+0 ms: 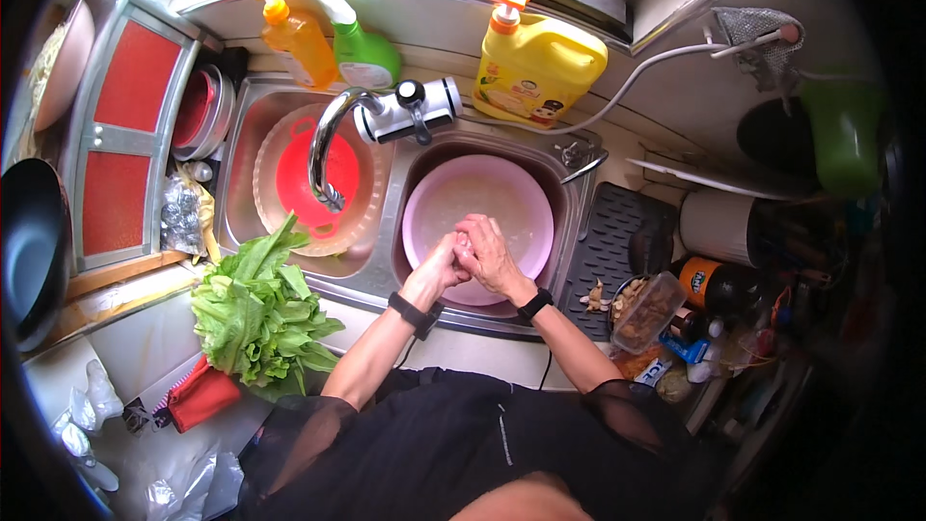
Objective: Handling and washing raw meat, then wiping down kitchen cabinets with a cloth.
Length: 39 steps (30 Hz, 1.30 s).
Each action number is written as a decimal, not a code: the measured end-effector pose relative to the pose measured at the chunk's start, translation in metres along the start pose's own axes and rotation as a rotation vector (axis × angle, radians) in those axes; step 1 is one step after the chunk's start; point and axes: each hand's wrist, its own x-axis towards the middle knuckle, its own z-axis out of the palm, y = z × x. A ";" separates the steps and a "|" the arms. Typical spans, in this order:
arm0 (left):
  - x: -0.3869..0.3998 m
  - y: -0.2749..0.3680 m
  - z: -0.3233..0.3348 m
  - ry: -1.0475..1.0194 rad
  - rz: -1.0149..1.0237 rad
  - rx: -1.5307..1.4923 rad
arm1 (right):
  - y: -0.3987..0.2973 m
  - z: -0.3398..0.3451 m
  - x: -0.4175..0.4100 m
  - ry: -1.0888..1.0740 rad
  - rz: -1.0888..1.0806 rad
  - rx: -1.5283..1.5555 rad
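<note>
My left hand (439,265) and my right hand (490,253) press together above the near half of a pink plastic basin (532,210). Something small and pinkish shows between the fingers; I cannot tell whether it is an object or fingertips. Cloudy water fills the basin, which sits in the right bowl of a steel double sink (383,246). In the left bowl a red plastic colander (300,174) rests inside a translucent basin (271,213). The chrome tap (325,130) hangs over the colander. Leafy green lettuce (253,311) lies at the sink's left front corner.
Behind the sink stand an orange soap bottle (300,43), a green spray bottle (365,54) and a yellow detergent jug (535,65). To the right are a black ridged mat (615,231), garlic (595,297), a plastic container (647,315) and a dark soda bottle (712,286).
</note>
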 end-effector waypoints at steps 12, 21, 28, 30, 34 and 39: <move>0.004 -0.011 0.003 0.184 0.387 0.470 | 0.005 0.012 0.003 0.044 0.450 0.231; 0.007 -0.016 -0.001 0.216 0.352 0.527 | 0.023 0.010 -0.015 -0.026 0.340 0.087; -0.001 -0.005 -0.006 -0.162 -0.019 0.302 | -0.006 -0.008 -0.016 -0.071 -0.221 -0.357; -0.004 -0.008 0.003 -0.074 0.066 0.380 | -0.004 -0.007 -0.016 -0.020 -0.196 -0.329; -0.010 -0.011 0.014 0.067 0.251 0.511 | 0.004 -0.006 -0.011 -0.015 -0.079 -0.387; 0.008 -0.016 0.008 0.277 0.474 0.803 | 0.007 0.003 -0.012 -0.021 0.076 -0.395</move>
